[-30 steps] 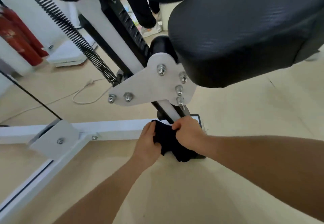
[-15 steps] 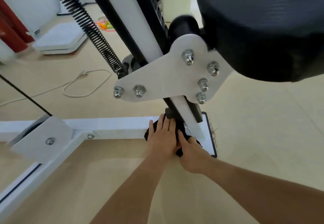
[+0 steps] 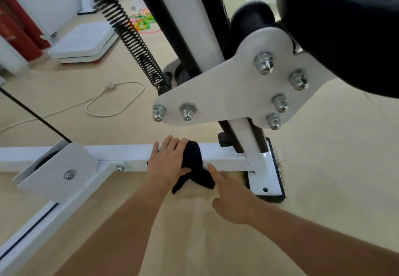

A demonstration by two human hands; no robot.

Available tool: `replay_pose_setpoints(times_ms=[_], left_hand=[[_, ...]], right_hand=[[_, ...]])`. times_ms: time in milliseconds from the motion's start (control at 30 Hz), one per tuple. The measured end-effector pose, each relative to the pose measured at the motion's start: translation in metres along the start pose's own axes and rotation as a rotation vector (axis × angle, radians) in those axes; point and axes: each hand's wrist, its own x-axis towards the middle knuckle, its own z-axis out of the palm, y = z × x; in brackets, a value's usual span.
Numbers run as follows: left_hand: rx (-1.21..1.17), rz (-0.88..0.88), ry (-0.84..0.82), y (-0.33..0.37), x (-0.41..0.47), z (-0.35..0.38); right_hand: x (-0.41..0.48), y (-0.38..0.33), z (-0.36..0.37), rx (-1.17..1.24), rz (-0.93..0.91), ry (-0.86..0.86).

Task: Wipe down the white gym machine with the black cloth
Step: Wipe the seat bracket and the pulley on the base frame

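Black cloth (image 3: 192, 157) is shifted left, draped over white machine bar (image 3: 129, 153) | pressed by left hand (image 3: 166, 163), fingers straight, together | right hand (image 3: 234, 198) is lifted off, forefinger extended | bar wiping judged begun

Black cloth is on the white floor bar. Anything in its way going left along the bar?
Nothing visible lies on the white bar between the black cloth, pressed under the left hand, and the angled bracket plate. That plate covers the bar and ends the clear run; a bolt sits at the joint.
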Motion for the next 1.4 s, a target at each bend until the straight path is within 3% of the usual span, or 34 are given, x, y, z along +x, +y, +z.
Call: replay_pose_setpoints(times_ms=[67,167,300,400,567,733,833,967,1033,1200,1267,1400], left_hand=[[-0.01,-0.029,0.019,0.013,0.001,0.002],[-0.008,-0.026,0.03,0.058,0.002,0.007],[-0.077,0.101,0.103,0.131,-0.004,0.013],[-0.153,0.129,0.025,0.138,-0.008,0.01],[-0.054,0.038,0.048,0.071,-0.019,0.016],[-0.172,-0.053,0.366,0.07,-0.042,0.028],[-0.688,-0.213,0.363,0.102,-0.046,0.027],[-1.405,-0.729,0.259,0.146,-0.032,0.017],[-1.646,-0.855,0.172,0.163,-0.026,0.012],[-1.824,-0.837,-0.012,0.179,-0.029,-0.001],[-1.858,-0.829,-0.019,0.177,-0.034,-0.016],[-1.937,-0.818,0.008,0.178,-0.046,-0.046]], right_hand=[[-0.003,0.003,-0.004,0.263,0.074,0.015],[-0.007,0.014,-0.014,0.957,0.32,0.079],[-0.012,0.03,-0.027,1.349,0.444,0.152],[-0.02,0.041,-0.034,1.399,0.451,0.253],[-0.02,0.047,-0.03,1.46,0.403,0.353],[-0.017,0.046,-0.038,1.619,0.499,0.525],[-0.024,0.052,-0.046,1.781,0.494,0.54],[-0.029,0.057,-0.048,1.929,0.447,0.57],[-0.022,0.05,-0.042,1.924,0.47,0.596],[-0.011,0.029,-0.043,1.743,0.579,0.58],[-0.012,0.02,-0.046,1.767,0.618,0.599],[-0.022,0.0,-0.046,1.908,0.516,0.59]])
